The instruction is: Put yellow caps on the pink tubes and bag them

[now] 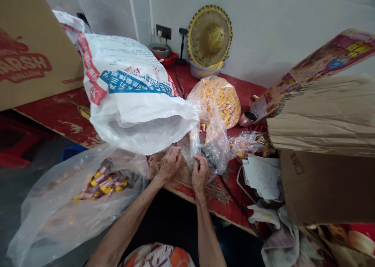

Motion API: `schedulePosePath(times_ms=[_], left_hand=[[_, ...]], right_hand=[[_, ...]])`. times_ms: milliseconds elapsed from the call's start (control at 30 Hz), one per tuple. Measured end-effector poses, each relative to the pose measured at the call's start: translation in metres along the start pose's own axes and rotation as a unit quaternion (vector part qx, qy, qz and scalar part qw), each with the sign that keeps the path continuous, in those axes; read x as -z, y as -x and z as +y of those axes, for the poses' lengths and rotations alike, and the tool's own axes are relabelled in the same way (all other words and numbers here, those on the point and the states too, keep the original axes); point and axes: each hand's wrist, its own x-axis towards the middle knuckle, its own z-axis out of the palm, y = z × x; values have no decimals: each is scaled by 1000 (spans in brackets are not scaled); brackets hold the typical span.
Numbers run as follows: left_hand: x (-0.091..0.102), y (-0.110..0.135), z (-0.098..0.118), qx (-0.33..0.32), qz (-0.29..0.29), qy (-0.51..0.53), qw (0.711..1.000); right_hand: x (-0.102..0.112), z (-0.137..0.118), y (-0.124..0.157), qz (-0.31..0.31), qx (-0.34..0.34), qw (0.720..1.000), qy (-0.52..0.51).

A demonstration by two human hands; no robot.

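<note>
My left hand (pixel 170 162) is at the table's near edge, just below the mouth of a white woven sack (pixel 140 130). Its fingers are curled together, and what they hold, if anything, is hidden. To its right, my right hand (pixel 200 172) has bent fingers pinching the near edge of a clear plastic bag (pixel 215 151). Behind that edge, a full clear bag of small pink-and-yellow pieces (pixel 222 101) rests on the table. A larger translucent bag (pixel 58 216) hangs at the left, with more pink-and-yellow pieces (pixel 102 183) inside.
The red table (pixel 66 114) has worn paint. Cardboard boxes stand at left (pixel 58 60) and right (pixel 328 189). A straw hat (pixel 209 36) leans on the wall over a basin (pixel 202 69). A metal cup (pixel 247 119), papers (pixel 263 177) and a black cable (pixel 234 200) are to the right.
</note>
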Motion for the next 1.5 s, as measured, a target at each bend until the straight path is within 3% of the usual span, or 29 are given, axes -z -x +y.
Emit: schedulePosePath(times_ms=[300, 1500], left_hand=[[-2, 3, -2, 28, -16, 1, 999], [1, -1, 2, 10, 1, 12, 1000]], right_hand=[[0, -1, 1, -3, -5, 1000, -2], [2, -3, 0, -19, -12, 1000, -9]])
